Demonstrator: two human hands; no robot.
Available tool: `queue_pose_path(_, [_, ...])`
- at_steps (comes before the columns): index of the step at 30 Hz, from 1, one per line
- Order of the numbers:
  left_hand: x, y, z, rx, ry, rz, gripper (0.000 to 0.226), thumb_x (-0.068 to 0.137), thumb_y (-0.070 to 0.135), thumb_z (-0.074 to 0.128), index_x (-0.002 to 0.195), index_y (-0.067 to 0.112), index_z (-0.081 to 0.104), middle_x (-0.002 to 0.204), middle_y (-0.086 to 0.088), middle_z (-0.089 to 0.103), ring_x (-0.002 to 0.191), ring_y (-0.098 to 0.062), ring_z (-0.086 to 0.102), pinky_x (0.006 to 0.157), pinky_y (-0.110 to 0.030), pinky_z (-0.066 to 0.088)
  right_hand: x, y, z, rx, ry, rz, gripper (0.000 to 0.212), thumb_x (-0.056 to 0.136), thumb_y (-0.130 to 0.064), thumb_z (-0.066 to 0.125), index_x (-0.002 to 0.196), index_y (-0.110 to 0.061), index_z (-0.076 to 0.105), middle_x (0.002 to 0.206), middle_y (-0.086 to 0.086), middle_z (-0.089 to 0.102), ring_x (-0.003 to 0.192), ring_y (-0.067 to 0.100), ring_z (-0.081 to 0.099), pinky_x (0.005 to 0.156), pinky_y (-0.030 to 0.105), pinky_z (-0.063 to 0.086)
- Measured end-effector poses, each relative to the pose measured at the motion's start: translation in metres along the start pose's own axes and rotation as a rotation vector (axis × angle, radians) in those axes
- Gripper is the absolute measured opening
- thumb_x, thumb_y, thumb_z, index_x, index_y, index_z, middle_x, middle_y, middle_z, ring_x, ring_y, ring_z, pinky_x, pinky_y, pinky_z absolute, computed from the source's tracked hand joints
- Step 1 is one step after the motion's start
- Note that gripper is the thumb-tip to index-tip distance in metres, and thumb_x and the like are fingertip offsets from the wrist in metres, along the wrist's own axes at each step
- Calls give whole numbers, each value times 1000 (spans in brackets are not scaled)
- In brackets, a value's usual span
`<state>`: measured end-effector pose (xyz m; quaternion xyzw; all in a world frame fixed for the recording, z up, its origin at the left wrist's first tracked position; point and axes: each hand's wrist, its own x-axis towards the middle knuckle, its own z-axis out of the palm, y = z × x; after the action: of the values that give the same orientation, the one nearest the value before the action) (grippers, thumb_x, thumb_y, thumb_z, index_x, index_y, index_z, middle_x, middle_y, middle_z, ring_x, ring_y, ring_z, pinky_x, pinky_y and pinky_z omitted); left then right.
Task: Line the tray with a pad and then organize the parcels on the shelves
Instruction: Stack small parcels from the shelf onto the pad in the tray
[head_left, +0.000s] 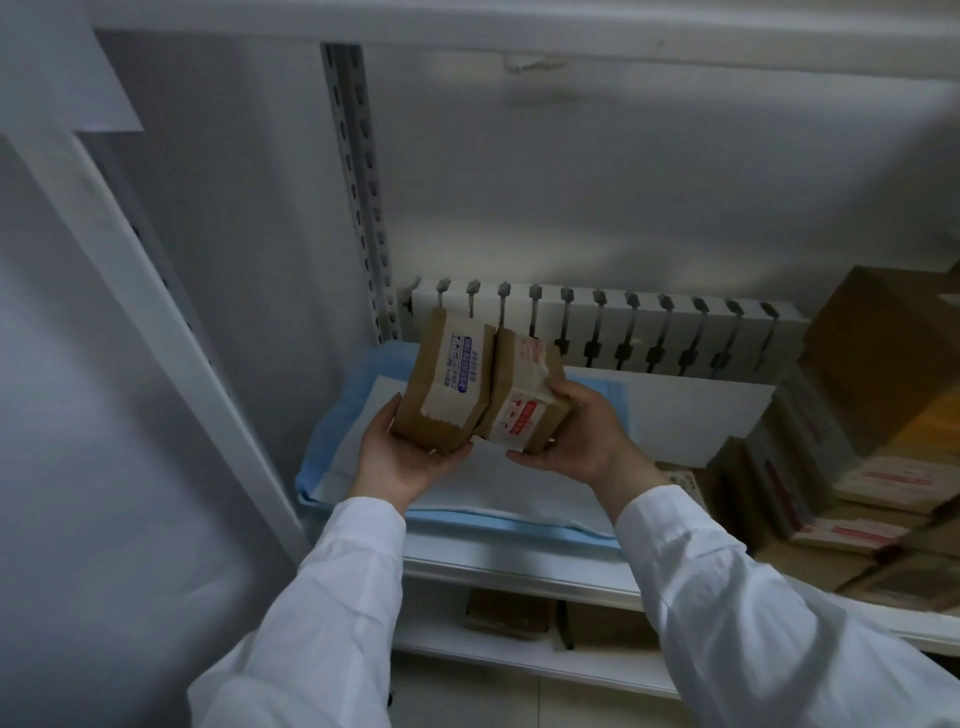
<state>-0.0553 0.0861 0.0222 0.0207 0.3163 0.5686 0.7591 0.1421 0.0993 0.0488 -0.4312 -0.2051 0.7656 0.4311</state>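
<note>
Gripping, left hand (400, 462): cradles the blue-printed parcel (447, 384) from below, fingers curled under its lower edge; the parcel rises from the palm toward 1 o'clock.
Right hand (576, 441): clasps the red-printed parcel (524, 400), thumb on its right side, fingers beneath; the parcel sits at 10 o'clock of the palm.
Both parcels: touching side by side, tilted, above the pad.
Pad (337, 415): blue-edged, flat on the shelf (519, 566), beneath both hands.
Stacked parcels (857, 467): at 3 o'clock on the same shelf, well apart from the hands.
</note>
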Motion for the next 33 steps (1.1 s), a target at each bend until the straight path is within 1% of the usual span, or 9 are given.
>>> queue_pose_path(3, [8, 12, -9, 65, 37, -43, 49, 99, 41, 31, 137, 13, 43, 144, -20, 41, 133, -46, 33, 111, -61, 21, 9, 1, 11, -44, 62, -38, 46, 85, -31, 59, 129, -20, 49, 120, 17, 54, 104, 37, 53, 70, 47, 50])
queue_pose_path(5, [13, 19, -15, 182, 96, -38, 47, 101, 34, 32, 140, 10, 40, 144, -17, 42, 135, -41, 34, 108, -49, 33, 16, 2, 18, -88, 70, -53, 48, 85, -31, 61, 130, -21, 48, 121, 16, 55, 105, 35, 54, 70, 45, 51])
queue_pose_path(7, [21, 24, -23, 367, 176, 64, 41, 101, 17, 38, 140, 8, 42, 133, -15, 52, 124, -36, 48, 82, -31, 53, 18, 1, 23, -151, 74, -77, 47, 85, -30, 61, 130, -23, 49, 118, 14, 56, 106, 33, 54, 72, 43, 51])
queue_pose_path(9, [31, 31, -31, 408, 196, 112, 41, 99, 13, 41, 140, 18, 42, 125, -13, 59, 111, -31, 57, 73, -34, 54, 22, 2, 28, -196, 92, -88, 40, 86, -30, 61, 125, -27, 52, 115, 12, 56, 105, 32, 54, 75, 42, 51])
queue_pose_path(12, [34, 40, -30, 523, 216, 109, 31, 97, 39, 43, 122, 23, 53, 127, -12, 56, 110, -30, 55, 94, -42, 47, 27, 3, 35, -223, 116, -95, 34, 85, -33, 62, 118, -31, 52, 114, 11, 55, 106, 33, 53, 77, 43, 51])
queue_pose_path(16, [38, 41, -25, 565, 203, 36, 77, 75, 80, 39, 128, 26, 49, 121, -5, 54, 117, -29, 49, 99, -43, 35, 32, -1, 46, -341, 138, -123, 51, 87, -33, 61, 132, -29, 38, 105, 4, 54, 103, 29, 50, 90, 49, 46])
queue_pose_path(22, [43, 35, -14, 247, 148, 51, 34, 89, 46, 51, 113, 23, 61, 105, -8, 65, 97, -27, 59, 73, -36, 51, 40, -12, 75, -523, 156, -182, 45, 89, -32, 59, 131, -26, 44, 114, 6, 58, 103, 26, 53, 89, 43, 44])
queue_pose_path(25, [52, 38, -25, 131, 183, 49, 41, 88, 50, 47, 120, 25, 55, 113, -11, 59, 100, -32, 54, 74, -39, 49, 45, -16, 81, -503, 267, -242, 46, 90, -32, 57, 132, -22, 40, 98, 0, 54, 93, 20, 50, 89, 40, 45])
queue_pose_path(33, [67, 43, -35, -15, 253, 16, 36, 92, 42, 37, 104, 20, 63, 98, -12, 65, 90, -31, 58, 74, -35, 51, 48, -17, 79, -535, 289, -223, 51, 90, -35, 58, 135, -22, 38, 115, 6, 53, 96, 20, 51, 85, 36, 44])
